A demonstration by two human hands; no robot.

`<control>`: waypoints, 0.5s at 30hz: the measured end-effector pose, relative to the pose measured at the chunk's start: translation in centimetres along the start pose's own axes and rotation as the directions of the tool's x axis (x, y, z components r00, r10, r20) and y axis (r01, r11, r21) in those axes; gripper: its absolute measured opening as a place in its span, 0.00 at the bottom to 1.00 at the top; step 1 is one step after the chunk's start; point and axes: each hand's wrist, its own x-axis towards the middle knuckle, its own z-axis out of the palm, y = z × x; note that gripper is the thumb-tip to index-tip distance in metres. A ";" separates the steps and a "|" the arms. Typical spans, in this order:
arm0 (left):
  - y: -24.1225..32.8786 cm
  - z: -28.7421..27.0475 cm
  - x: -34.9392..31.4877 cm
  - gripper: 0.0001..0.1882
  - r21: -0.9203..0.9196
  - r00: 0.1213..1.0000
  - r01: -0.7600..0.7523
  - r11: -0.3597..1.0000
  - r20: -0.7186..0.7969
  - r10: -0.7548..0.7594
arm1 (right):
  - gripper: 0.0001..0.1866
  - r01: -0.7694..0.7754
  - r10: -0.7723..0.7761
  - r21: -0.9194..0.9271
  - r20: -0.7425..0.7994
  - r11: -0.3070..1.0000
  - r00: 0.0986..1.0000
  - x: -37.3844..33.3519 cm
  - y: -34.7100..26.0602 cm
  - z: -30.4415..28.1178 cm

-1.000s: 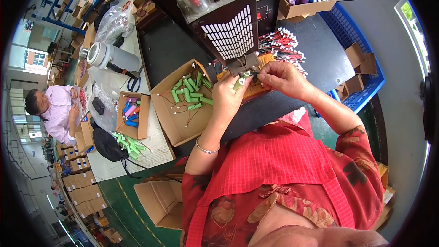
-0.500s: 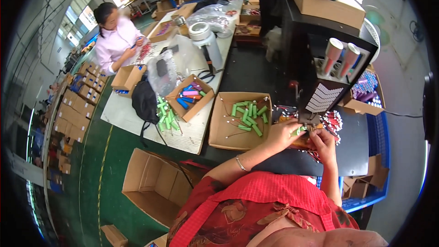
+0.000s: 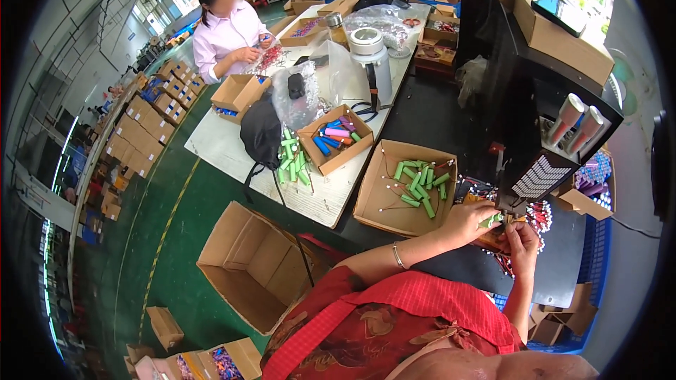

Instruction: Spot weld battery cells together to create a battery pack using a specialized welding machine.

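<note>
My left hand [image 3: 469,225] is closed around a green cylindrical battery cell [image 3: 491,219], holding it at the lower front of a black bench machine [image 3: 541,177]. Beside it my right hand [image 3: 522,241] pinches with thumb and forefinger near the cell's end; whatever is between those fingertips is too small to make out. Bundles of red wires with white connectors [image 3: 539,217] lie around both hands, on the black worktop. To the left of my left hand stands a shallow cardboard box [image 3: 372,204] with several green cells, some with wires attached.
A white table [image 3: 327,200] to the left carries a small box of coloured cells [image 3: 338,162], loose green cells, a black bag [image 3: 260,134] and a grey-white jug [image 3: 373,63]. Across it, a person in pink [image 3: 229,39] handles small parts. A large open carton [image 3: 246,285] stands on the floor.
The whole view has swung, so the scene sits further right in the picture. Both hands stay at the machine with the green cell, nearly unchanged.
</note>
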 end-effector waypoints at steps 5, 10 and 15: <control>-0.3 -0.1 -0.3 0.14 -0.019 0.999 0.042 0.999 0.014 -0.042 | 0.07 0.002 -0.002 -0.002 -0.017 1.000 1.000 0.1 0.3 0.1; 0.1 0.0 -0.6 0.13 0.006 1.000 0.024 1.000 -0.013 -0.024 | 0.08 0.004 -0.005 -0.045 -0.013 0.999 1.000 -0.1 -0.1 0.2; -0.2 0.0 -0.4 0.13 -0.004 1.000 0.024 1.000 -0.008 -0.024 | 0.09 0.013 -0.014 -0.060 -0.025 0.998 1.000 0.1 0.1 0.2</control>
